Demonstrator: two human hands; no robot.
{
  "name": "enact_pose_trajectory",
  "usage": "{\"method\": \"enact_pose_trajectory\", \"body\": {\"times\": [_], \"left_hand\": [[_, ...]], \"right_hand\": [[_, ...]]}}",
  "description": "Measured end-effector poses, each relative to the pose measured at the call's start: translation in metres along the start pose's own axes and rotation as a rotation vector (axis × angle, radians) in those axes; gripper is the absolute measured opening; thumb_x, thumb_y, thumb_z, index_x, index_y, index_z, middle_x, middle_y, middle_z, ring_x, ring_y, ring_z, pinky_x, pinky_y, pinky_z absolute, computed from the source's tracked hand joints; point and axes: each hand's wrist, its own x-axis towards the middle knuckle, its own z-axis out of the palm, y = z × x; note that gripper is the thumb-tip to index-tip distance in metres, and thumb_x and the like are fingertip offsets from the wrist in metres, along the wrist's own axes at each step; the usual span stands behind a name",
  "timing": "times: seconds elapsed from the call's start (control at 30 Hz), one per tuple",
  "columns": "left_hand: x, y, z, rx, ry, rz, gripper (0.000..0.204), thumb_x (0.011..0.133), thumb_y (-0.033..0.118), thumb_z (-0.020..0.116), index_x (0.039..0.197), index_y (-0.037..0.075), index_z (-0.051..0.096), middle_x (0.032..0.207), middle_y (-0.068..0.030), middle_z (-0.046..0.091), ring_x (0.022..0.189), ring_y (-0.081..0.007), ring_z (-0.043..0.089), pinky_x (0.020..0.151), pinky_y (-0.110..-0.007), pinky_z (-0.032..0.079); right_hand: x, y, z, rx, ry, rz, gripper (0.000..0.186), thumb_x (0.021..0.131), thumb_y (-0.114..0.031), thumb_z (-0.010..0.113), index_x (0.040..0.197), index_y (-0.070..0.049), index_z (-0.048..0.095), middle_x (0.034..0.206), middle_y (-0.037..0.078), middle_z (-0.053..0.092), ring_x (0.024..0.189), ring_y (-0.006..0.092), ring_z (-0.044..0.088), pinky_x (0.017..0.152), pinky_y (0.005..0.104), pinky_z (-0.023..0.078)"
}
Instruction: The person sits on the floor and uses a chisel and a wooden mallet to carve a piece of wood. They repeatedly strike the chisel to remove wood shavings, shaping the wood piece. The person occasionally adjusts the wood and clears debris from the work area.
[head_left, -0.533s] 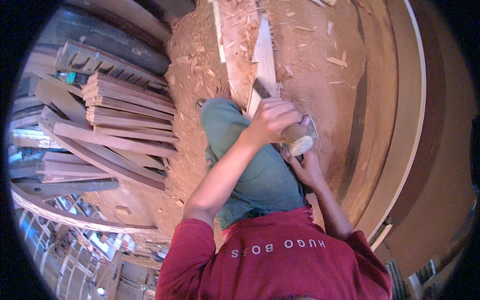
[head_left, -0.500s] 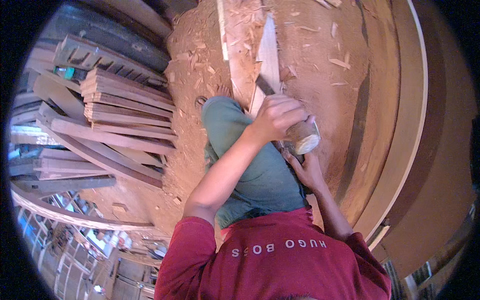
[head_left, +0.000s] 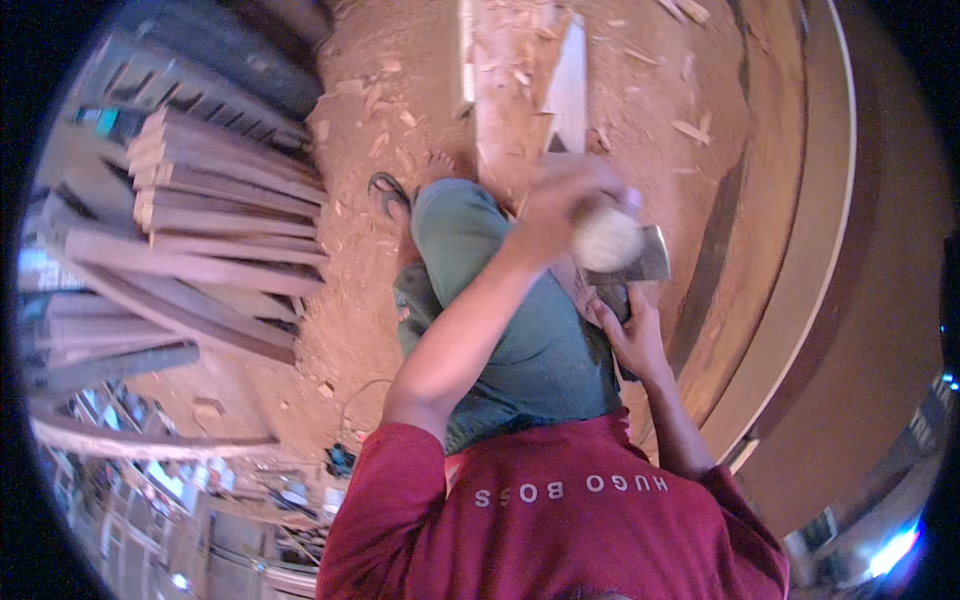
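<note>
My left hand, smeared by motion, is closed round a chisel with a thick, pale, round-ended wooden handle. Its dark blade, partly hidden, points at a rough wooden beam with a freshly cut pale face. Close behind it my right hand is wrapped round a dark tool. A flat grey metal piece shows beside the chisel's butt; it seems to belong to that tool, though its exact kind is unclear. My green-trousered leg lies bent under my left arm.
Stacked sawn boards and curved timbers lie on the left. Wood chips litter the brown ground. A long pale curved edge runs down the right side. A dark sandal is near my bare foot.
My left hand and the chisel have shifted slightly right and up, now blurred. The flat grey metal piece has come into sight beside the butt. The view has swung, moving the stacked boards left.
</note>
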Motion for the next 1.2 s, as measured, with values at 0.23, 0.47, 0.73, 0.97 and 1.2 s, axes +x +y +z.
{"method": "enact_pose_trajectory", "body": {"times": [0.23, 0.47, 0.73, 0.97, 1.2], "left_hand": [[0.017, -0.014, -0.015, -0.566, 0.205, -0.377, 0.016, 0.081, 0.012, 0.058, 0.086, 0.015, 0.044, 0.058, 0.0002, 0.039, 0.047, -0.0124, 0.036, 0.046, -0.03, 0.035], [0.028, -0.015, -0.003, -0.453, 0.207, -0.296, 0.013, 0.086, 0.012, 0.058, 0.083, 0.015, 0.045, 0.058, 0.001, 0.04, 0.047, -0.0093, 0.035, 0.042, -0.025, 0.031], [0.034, -0.019, 0.002, -0.389, 0.144, -0.282, 0.017, 0.085, 0.012, 0.058, 0.081, 0.017, 0.043, 0.057, 0.0026, 0.038, 0.047, -0.0081, 0.033, 0.042, -0.024, 0.028], [0.03, -0.02, 0.006, -0.365, 0.135, -0.305, 0.017, 0.085, 0.012, 0.058, 0.08, 0.018, 0.043, 0.056, 0.0029, 0.038, 0.045, -0.008, 0.032, 0.042, -0.024, 0.027], [0.034, -0.021, 0.008, -0.452, 0.089, -0.307, 0.019, 0.084, 0.004, 0.06, 0.09, 0.011, 0.043, 0.06, 0.0003, 0.04, 0.049, -0.0087, 0.038, 0.044, -0.026, 0.035]], "right_hand": [[0.008, 0.015, 0.005, -0.013, -0.048, 0.081, 0.041, 0.094, -0.035, 0.063, 0.112, 0.001, 0.053, 0.097, 0.032, 0.066, 0.097, 0.0494, 0.063, 0.081, 0.0552, 0.05], [0.011, 0.038, 0.015, 0.025, -0.083, 0.024, 0.041, 0.092, -0.029, 0.063, 0.12, -0.001, 0.053, 0.098, 0.031, 0.066, 0.093, 0.0493, 0.064, 0.083, 0.0553, 0.051], [0.015, 0.054, 0.018, 0.046, -0.134, 0.032, 0.05, 0.092, -0.031, 0.062, 0.132, -0.002, 0.049, 0.101, 0.031, 0.066, 0.095, 0.0488, 0.064, 0.087, 0.0543, 0.051], [0.017, 0.054, 0.015, 0.1, -0.156, 0.034, 0.051, 0.092, -0.032, 0.062, 0.131, -0.002, 0.049, 0.103, 0.032, 0.066, 0.097, 0.0491, 0.064, 0.089, 0.0554, 0.05], [0.017, 0.049, 0.006, 0.11, -0.198, 0.059, 0.05, 0.092, -0.03, 0.062, 0.131, -0.002, 0.05, 0.104, 0.031, 0.066, 0.099, 0.0479, 0.064, 0.09, 0.0539, 0.051]]}}
